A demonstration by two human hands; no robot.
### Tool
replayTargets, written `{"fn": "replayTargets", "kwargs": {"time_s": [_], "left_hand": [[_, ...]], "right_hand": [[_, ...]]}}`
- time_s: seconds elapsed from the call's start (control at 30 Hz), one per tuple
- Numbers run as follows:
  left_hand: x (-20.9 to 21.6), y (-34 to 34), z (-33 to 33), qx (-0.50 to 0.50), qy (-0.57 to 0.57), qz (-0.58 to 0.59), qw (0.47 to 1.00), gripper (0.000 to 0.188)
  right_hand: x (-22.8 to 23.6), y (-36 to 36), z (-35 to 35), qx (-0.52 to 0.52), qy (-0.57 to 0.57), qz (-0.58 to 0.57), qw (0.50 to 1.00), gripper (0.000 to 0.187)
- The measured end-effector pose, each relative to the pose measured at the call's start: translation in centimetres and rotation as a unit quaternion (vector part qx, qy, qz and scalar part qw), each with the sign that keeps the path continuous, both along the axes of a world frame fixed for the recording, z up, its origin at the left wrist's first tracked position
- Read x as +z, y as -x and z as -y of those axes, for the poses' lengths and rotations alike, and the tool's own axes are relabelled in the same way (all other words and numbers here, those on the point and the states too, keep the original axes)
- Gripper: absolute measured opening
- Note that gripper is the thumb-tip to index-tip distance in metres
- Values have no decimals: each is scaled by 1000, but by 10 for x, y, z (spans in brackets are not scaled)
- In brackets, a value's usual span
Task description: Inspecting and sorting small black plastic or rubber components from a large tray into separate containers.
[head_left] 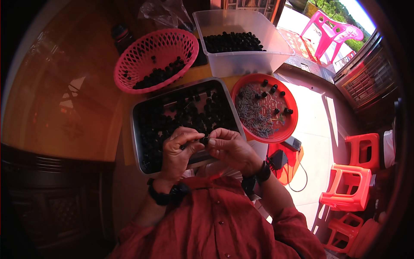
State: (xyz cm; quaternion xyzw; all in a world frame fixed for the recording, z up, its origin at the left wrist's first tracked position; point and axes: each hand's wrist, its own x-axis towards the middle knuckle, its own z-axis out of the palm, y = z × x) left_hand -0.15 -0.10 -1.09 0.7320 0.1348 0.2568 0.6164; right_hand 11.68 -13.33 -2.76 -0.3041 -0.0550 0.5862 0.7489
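My left hand and my right hand meet over the near edge of a metal tray. Between their fingertips is a small black cylindrical part, pinched from both sides. Another dark bit shows among the curled fingers of my left hand. Many similar black parts lie scattered in the tray below. To the right of the tray, a round red tray carries a heap of thin grey metal pieces, too small to name, and several black parts.
Behind stand a pink lattice basket and a clear plastic bin, both with black parts inside. A black adapter with a cable rests on a red stool at right. Red stools and a pink chair stand farther right.
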Motion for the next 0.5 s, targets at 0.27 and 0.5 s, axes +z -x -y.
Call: {"fn": "replayTargets", "kwargs": {"time_s": [0.27,0.5], "left_hand": [[9,-5,-2,-4,-285,-15,958,30],[9,-7,-3,-20,-339,4,941,30]], "right_hand": [[-1,-1,1,-3,13,45,999,7],[3,0,4,6,37,92,995,6]]}}
